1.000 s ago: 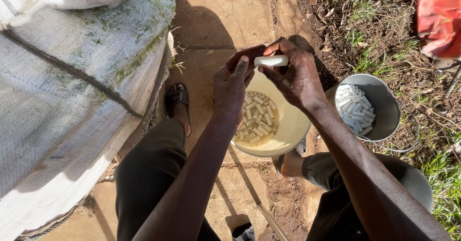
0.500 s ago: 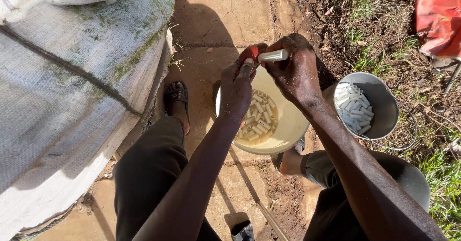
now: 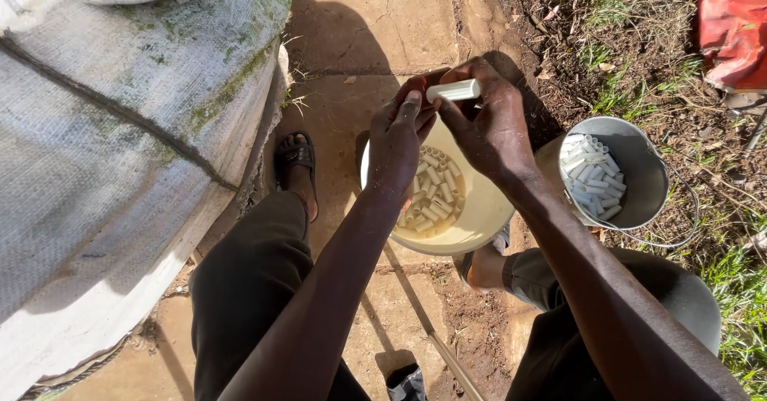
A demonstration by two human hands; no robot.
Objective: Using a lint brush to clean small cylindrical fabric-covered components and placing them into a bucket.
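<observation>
Both hands, left [image 3: 403,133] & right [image 3: 487,121], pinch short white tube [image 3: 454,90], prob. hollow.

Harsh sun glares off the sack [image 3: 120,129] left of the hands, casting sharp, dark shadows beyond them.

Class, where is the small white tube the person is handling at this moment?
In the head view, the white tube is pinched between the right hand and left hand, above the far rim of the cream bowl.

Tube pieces [image 3: 431,197] in bowl [image 3: 487,217] (bucket [image 3: 639,169] right).
</observation>
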